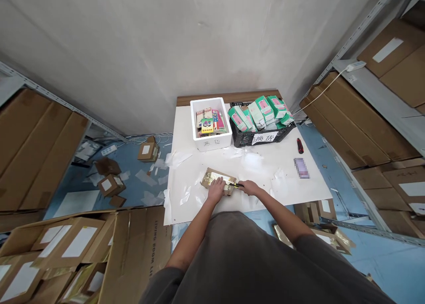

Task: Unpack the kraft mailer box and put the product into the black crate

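Note:
A small flat cardboard parcel (207,176), wrapped in shiny yellowish tape with a white label, lies near the front of the white-covered table. My left hand (217,190) rests on top of it, fingers stretched out over the taped face. In my right hand (249,187) is a black and yellow box cutter (236,185), gripped closed. Its front end lies against the right side of the parcel; the blade itself is too small to make out.
Behind stand a white foam box (212,144) of booklets and packets and a black crate (244,139) of green-and-pink cartons. A red-black tool (300,145) and a blurred purple item (301,168) lie right. A large carton (142,246) of parcels stands left; loaded shelves (361,113) flank the table.

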A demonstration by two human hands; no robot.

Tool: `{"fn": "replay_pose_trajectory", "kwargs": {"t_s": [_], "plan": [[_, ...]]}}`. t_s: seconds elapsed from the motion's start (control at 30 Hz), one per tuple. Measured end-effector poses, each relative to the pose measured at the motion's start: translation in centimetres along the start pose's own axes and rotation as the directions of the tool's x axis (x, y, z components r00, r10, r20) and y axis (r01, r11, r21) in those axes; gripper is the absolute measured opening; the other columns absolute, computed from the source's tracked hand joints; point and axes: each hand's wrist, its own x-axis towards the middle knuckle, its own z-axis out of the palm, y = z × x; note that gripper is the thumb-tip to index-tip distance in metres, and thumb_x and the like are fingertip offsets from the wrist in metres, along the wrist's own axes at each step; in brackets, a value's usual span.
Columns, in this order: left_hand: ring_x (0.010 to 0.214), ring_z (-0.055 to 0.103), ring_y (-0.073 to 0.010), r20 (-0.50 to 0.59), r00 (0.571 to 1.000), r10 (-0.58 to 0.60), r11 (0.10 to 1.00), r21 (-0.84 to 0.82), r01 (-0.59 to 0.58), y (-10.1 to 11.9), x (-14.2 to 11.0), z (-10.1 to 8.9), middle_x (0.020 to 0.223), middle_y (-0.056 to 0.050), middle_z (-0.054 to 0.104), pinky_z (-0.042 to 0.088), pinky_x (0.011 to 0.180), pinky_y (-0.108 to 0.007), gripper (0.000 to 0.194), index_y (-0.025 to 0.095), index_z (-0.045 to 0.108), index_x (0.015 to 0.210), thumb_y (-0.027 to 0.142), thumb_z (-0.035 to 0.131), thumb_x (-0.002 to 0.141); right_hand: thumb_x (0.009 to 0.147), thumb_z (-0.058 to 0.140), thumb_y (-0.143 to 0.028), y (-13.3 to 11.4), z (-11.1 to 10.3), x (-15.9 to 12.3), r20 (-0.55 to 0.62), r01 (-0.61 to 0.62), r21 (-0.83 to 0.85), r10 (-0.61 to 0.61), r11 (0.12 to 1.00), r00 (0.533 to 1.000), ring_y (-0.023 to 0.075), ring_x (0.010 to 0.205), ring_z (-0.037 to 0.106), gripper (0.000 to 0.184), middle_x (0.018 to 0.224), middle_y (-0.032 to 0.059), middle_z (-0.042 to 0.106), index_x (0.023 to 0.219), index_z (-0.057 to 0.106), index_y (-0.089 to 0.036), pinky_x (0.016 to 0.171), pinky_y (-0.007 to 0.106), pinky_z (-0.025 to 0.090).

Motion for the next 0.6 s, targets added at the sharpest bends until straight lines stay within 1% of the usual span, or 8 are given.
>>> {"fn": "replay_pose_trajectory", "kwargs": {"t_s": [0.07, 0.13, 0.23, 0.3, 0.37, 0.47, 0.53, 0.6], "plan": [[0.150, 0.042, -0.0325, 0.001, 1.000, 0.002, 1.000, -0.011, -0.002, -0.1, 0.0, -0.1, 0.159, -0.017, 0.048, 0.032, 0.120, -0.049, 0.057, 0.022, 0.057, 0.126, 0.019, 0.083, 0.075, 0.103, 0.053, -0.041, -0.7, -0.1, 0.1, -0.020, -0.007, -0.143, 0.004, 0.990, 1.000, 0.0212, 0.083, 0.073, 0.027, 0.098, 0.0049, 0.076, 0.121, 0.068, -0.028, 0.071, 0.026, 0.046], [0.149, 0.044, -0.0327, 0.004, 1.000, 0.006, 1.000, -0.020, -0.006, 0.0, 0.1, -0.4, 0.157, -0.018, 0.050, 0.033, 0.119, -0.049, 0.058, 0.022, 0.057, 0.125, 0.019, 0.084, 0.074, 0.103, 0.052, -0.044, -1.2, -0.5, 0.3, -0.021, -0.033, -0.217, 0.029, 0.976, 0.999, 0.0233, 0.089, 0.073, 0.030, 0.106, 0.0075, 0.076, 0.123, 0.068, -0.028, 0.070, 0.027, 0.047], [0.143, 0.050, -0.0318, -0.022, 1.000, 0.005, 0.999, -0.032, -0.005, 0.3, 0.4, -1.2, 0.147, -0.017, 0.059, 0.033, 0.118, -0.048, 0.052, 0.022, 0.058, 0.119, 0.020, 0.084, 0.074, 0.101, 0.054, -0.049, -1.6, -1.2, 0.4, 0.034, -0.128, -0.206, 0.138, 0.970, 0.990, 0.0207, 0.071, 0.072, 0.034, 0.101, 0.0079, 0.077, 0.122, 0.067, -0.026, 0.064, 0.027, 0.046], [0.137, 0.054, -0.0304, -0.049, 0.999, 0.006, 0.999, -0.032, -0.008, 0.4, 0.6, -1.7, 0.135, -0.013, 0.067, 0.033, 0.118, -0.047, 0.046, 0.023, 0.059, 0.115, 0.021, 0.083, 0.076, 0.099, 0.057, -0.050, -1.5, -1.0, 0.1, 0.054, -0.181, -0.100, 0.187, 0.978, 0.981, 0.0170, 0.057, 0.067, 0.033, 0.090, 0.0052, 0.076, 0.117, 0.068, -0.025, 0.059, 0.026, 0.046], [0.133, 0.056, -0.0298, -0.045, 0.999, 0.022, 0.999, -0.025, -0.023, 0.4, 0.9, -2.1, 0.128, -0.012, 0.069, 0.034, 0.117, -0.046, 0.043, 0.023, 0.060, 0.113, 0.022, 0.083, 0.077, 0.098, 0.058, -0.049, -1.4, 0.2, -0.5, 0.020, -0.199, 0.068, 0.198, 0.978, 0.980, 0.0143, 0.048, 0.062, 0.030, 0.079, 0.0016, 0.073, 0.111, 0.068, -0.024, 0.057, 0.026, 0.045], [0.131, 0.057, -0.0304, -0.014, 0.999, 0.047, 0.999, -0.019, -0.048, 0.2, 0.9, -2.3, 0.127, -0.011, 0.068, 0.037, 0.114, -0.044, 0.045, 0.023, 0.060, 0.113, 0.023, 0.085, 0.075, 0.099, 0.056, -0.048, -1.4, 3.3, -1.6, -0.008, -0.182, 0.312, 0.194, 0.933, 0.981, 0.0127, 0.042, 0.056, 0.027, 0.063, -0.0034, 0.064, 0.105, 0.066, -0.023, 0.054, 0.024, 0.045], [0.135, 0.054, -0.0310, -0.021, 0.998, 0.051, 0.999, -0.019, -0.051, 0.2, 0.6, -2.1, 0.130, -0.012, 0.066, 0.037, 0.114, -0.045, 0.047, 0.023, 0.059, 0.116, 0.023, 0.084, 0.075, 0.099, 0.056, -0.050, -1.4, 5.4, -2.4, 0.024, -0.187, 0.408, 0.194, 0.894, 0.981, 0.0125, 0.039, 0.054, 0.028, 0.058, -0.0056, 0.059, 0.104, 0.064, -0.023, 0.052, 0.023, 0.045], [0.139, 0.050, -0.0314, -0.026, 0.998, 0.050, 0.998, -0.022, -0.051, 0.3, 0.2, -1.8, 0.135, -0.012, 0.064, 0.037, 0.114, -0.045, 0.050, 0.024, 0.059, 0.119, 0.025, 0.084, 0.076, 0.100, 0.054, -0.051, -1.3, 7.0, -3.0, 0.045, -0.204, 0.464, 0.207, 0.862, 0.977, 0.0123, 0.037, 0.054, 0.029, 0.056, -0.0069, 0.057, 0.104, 0.061, -0.023, 0.051, 0.023, 0.045]]}}
